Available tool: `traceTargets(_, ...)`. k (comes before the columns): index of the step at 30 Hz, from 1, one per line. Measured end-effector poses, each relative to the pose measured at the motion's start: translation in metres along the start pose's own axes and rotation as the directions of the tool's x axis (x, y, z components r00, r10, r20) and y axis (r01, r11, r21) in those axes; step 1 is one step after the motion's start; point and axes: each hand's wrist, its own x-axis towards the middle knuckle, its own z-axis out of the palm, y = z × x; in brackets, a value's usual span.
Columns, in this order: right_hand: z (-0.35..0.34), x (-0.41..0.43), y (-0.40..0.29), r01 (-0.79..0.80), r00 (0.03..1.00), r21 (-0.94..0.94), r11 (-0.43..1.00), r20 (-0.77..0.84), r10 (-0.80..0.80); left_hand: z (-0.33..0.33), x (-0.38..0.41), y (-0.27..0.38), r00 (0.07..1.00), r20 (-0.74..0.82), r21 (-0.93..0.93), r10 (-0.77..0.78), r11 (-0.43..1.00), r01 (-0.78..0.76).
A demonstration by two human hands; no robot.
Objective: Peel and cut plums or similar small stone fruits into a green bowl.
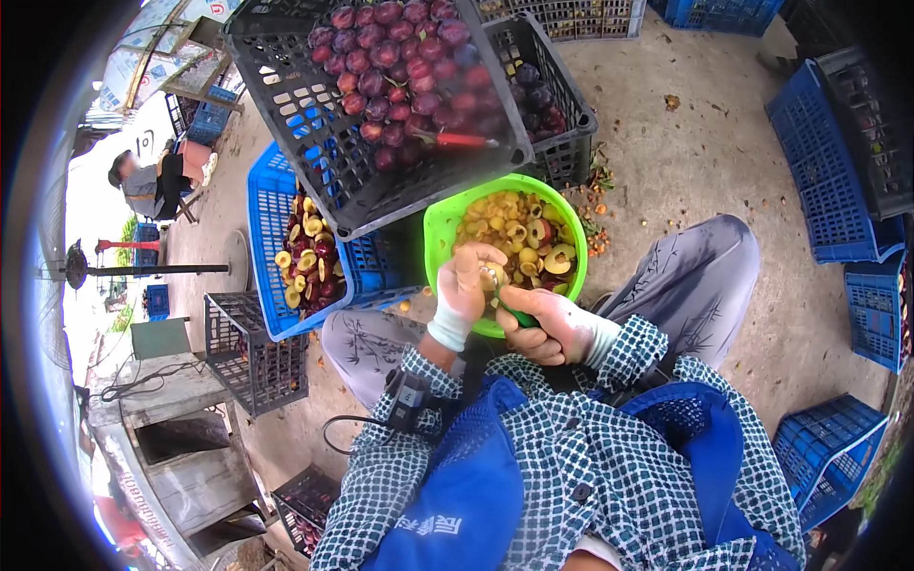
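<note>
Over the rim of a lime-green plastic basin (580,246), my gloved left hand (464,280) grips a piece of yellow-fleshed fruit (491,277). My right hand (546,322), gloved too, is closed round the green handle (520,315) of a small hand tool whose metal end meets that fruit. Halved plums (560,259) and yellow pieces lie in the basin. Above it a tilted black plastic crate (357,210) holds whole purple-red plums (385,53) and a red-handled tool (464,140). At the left, a blue crate (265,235) contains plum halves (305,260) with the cut faces showing.
Another black crate (571,135) with dark plums stands behind the basin. Fruit scraps (596,221) lie on the concrete floor. Blue crates (821,171) line the right side. A black crate (260,371) stands by my left knee. A person (153,182) sits farther off at the left.
</note>
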Motion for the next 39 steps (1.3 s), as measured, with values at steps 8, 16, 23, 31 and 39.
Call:
traceTargets(8,-0.006,0.006,0.008,0.057,0.961,0.317,0.947,0.241,-0.138,0.025,0.01,-0.013,0.965,-0.04,-0.517,-0.259,0.832,0.202)
traceTargets(16,-0.005,0.004,-0.015,0.335,0.789,-0.201,0.921,-0.474,-0.39,-0.08,0.003,0.032,0.974,-0.134,0.029,-0.185,0.981,0.19)
traceTargets(23,-0.006,0.049,0.015,0.476,0.492,-0.797,0.372,-0.109,-0.864,-0.019,-0.022,0.058,0.999,-0.025,0.157,-0.037,0.987,0.04)
traceTargets(31,0.004,0.025,0.004,0.1,0.472,-0.995,-0.01,0.056,-0.88,0.012,-0.032,0.009,0.981,-0.147,-0.081,-0.126,0.99,0.115)
traceTargets(39,-0.019,0.019,0.002,0.014,0.438,-0.976,0.217,-0.189,-0.879,-0.176,-0.002,0.089,0.766,-0.271,0.924,0.583,0.38,0.038)
